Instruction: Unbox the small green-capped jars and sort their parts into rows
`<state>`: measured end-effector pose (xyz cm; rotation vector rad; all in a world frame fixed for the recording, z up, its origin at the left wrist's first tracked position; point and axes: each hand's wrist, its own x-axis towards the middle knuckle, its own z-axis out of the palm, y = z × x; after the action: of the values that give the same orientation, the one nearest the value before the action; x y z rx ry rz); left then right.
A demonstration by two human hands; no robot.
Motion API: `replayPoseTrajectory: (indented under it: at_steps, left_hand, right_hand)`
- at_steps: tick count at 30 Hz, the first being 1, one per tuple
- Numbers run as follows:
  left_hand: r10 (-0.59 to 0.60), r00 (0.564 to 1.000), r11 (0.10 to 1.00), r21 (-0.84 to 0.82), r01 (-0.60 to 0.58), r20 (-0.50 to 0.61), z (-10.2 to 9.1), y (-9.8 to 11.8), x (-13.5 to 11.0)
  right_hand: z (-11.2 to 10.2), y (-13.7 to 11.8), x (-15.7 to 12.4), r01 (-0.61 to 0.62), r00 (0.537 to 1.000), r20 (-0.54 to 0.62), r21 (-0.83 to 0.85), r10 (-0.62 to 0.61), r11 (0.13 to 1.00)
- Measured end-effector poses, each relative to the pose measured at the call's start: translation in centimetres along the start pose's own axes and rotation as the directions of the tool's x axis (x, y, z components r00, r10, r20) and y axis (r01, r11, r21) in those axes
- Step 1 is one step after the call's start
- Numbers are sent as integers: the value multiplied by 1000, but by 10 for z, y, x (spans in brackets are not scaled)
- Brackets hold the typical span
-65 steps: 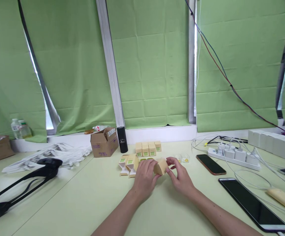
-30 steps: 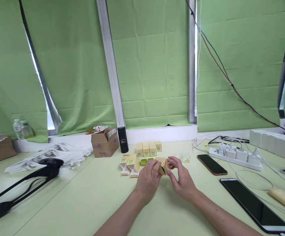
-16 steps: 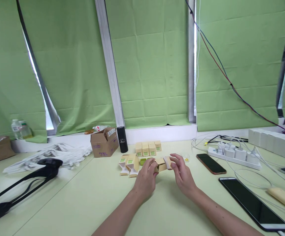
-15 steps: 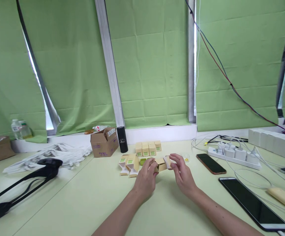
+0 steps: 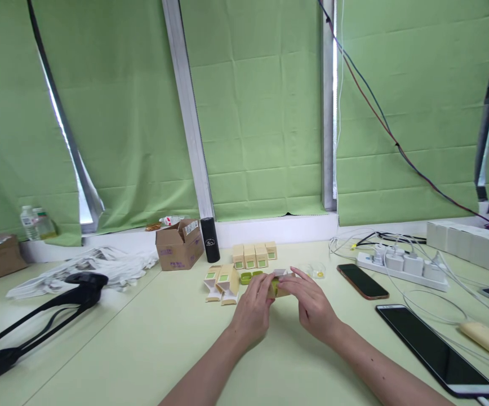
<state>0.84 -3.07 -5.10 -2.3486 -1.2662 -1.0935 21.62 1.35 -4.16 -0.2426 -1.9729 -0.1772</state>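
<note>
Between my two hands is a small tan cardboard box [image 5: 284, 285] with a pale flap standing up on top; a bit of green shows at its left side. My left hand [image 5: 250, 310] grips the box's left side, fingers bent round it. My right hand [image 5: 314, 304] has its fingers on the right side and flap, thumb mostly hidden. Just left lie two open-ended tan boxes [image 5: 227, 282] with white inner flaps. Small green containers [image 5: 245, 278] sit behind my left hand. Farther back stand several closed tan boxes [image 5: 250, 257]. Clear plastic cases [image 5: 319, 271] lie beyond my right hand.
On the right are two phones [image 5: 363, 281], a white power strip [image 5: 400, 268] with chargers and loose cables. A brown carton [image 5: 179, 245] and a black cylinder [image 5: 209, 241] stand at the back. Leftward lie white straps [image 5: 88, 268] and a black frame-like device [image 5: 58, 307].
My right hand has tilted over the box's top and right side, and the flap has shifted. Green now shows at the box. More of the clear cases and green containers is visible.
</note>
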Motion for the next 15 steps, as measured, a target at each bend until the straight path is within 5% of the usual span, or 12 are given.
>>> replayPoseTrajectory:
  at_steps: [15]
  left_hand:
    - [-62, 998, 998, -7, 62, -31, 4, -3, -2]
  right_hand:
    - [6, 15, -8, -395, 918, -87, -136, 387, 908]
